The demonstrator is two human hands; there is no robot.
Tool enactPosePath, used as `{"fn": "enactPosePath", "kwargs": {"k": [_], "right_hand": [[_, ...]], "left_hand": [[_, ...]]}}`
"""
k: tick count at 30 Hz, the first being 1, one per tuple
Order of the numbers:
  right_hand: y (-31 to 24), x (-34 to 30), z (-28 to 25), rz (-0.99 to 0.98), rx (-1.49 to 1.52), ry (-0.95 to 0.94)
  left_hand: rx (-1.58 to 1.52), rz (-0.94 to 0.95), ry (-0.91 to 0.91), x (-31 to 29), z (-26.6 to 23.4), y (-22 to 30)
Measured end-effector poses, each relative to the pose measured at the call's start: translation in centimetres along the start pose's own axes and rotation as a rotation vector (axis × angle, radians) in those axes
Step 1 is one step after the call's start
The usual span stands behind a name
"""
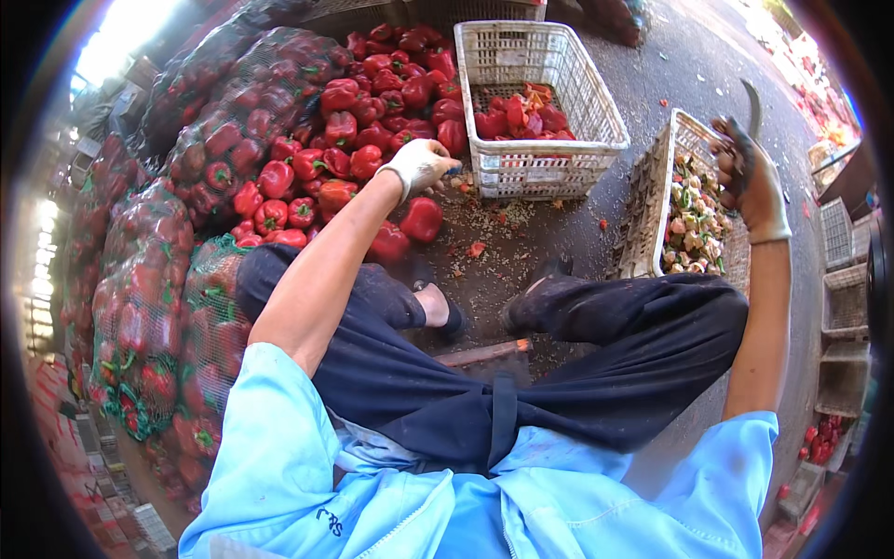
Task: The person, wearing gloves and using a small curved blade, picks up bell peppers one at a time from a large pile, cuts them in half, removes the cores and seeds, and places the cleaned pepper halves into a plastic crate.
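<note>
My left hand (424, 169), in a white glove with darkened fingertips, hovers between a pile of whole red bell peppers (377, 88) and a white plastic crate (545, 149). Its fingers are curled together, and what they hold, if anything, is hidden. Cut red pepper pieces (526, 116) lie inside that crate. Off to the right, my right hand (752, 182), in a dirty glove, grips a curved knife (753, 110), blade pointing up. Below it a second white crate (649, 191) is filled with pepper cores and stems (694, 219).
Mesh sacks of red peppers (144, 298) are stacked along the left. A few loose peppers (422, 219) lie near my feet, with seeds and scraps on the dark floor (498, 238). Further crates (846, 303) line the right edge. Between my legs is a wooden piece (482, 353).
</note>
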State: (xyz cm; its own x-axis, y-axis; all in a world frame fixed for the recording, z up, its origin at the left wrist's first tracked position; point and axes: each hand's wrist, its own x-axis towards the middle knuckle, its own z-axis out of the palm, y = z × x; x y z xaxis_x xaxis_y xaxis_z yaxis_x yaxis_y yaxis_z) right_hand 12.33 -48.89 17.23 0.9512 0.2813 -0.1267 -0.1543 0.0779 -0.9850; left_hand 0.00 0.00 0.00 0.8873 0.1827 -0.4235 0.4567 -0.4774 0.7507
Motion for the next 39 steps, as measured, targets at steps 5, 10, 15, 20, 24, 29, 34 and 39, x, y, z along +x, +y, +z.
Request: {"fn": "enactPosePath", "kwargs": {"k": [5, 10, 15, 20, 24, 29, 34, 39], "right_hand": [[-2.6, -0.8, 9.9, -0.374, -0.294, -0.089], [1.0, 1.4, 13.4, -0.602, -0.385, -0.006], [11.9, 4.3, 12.4, -0.624, -0.091, 0.056], [15.1, -2.2, 17.8, -0.003, 0.579, 0.034], [17.8, -3.0, 18.5, 0.050, 0.547, 0.050], [20.1, -4.5, 20.1, 0.038, 0.800, -0.020], [21.4, -5.8, 23.7, 0.039, 0.633, -0.126], [20.2, -5.6, 25.2, -0.033, 0.506, -0.070]], "left_hand": [[-0.229, 0.111, 0.152, -2.2, -1.8, 1.1], [-0.504, 0.232, 0.151, -4.3, 1.6, 1.6], [-0.795, 0.256, 0.096, -3.9, 6.3, -2.5], [-0.811, 0.115, 0.161, -3.4, 7.4, -6.3], [-0.850, 0.117, 0.131, -3.2, 8.3, -6.8], [-0.883, 0.124, 0.166, -4.7, 8.7, -8.3], [-0.703, 0.125, 0.294, -7.1, 7.7, -8.9], [-0.696, 0.237, 0.412, -8.9, 4.2, -10.2]]}}
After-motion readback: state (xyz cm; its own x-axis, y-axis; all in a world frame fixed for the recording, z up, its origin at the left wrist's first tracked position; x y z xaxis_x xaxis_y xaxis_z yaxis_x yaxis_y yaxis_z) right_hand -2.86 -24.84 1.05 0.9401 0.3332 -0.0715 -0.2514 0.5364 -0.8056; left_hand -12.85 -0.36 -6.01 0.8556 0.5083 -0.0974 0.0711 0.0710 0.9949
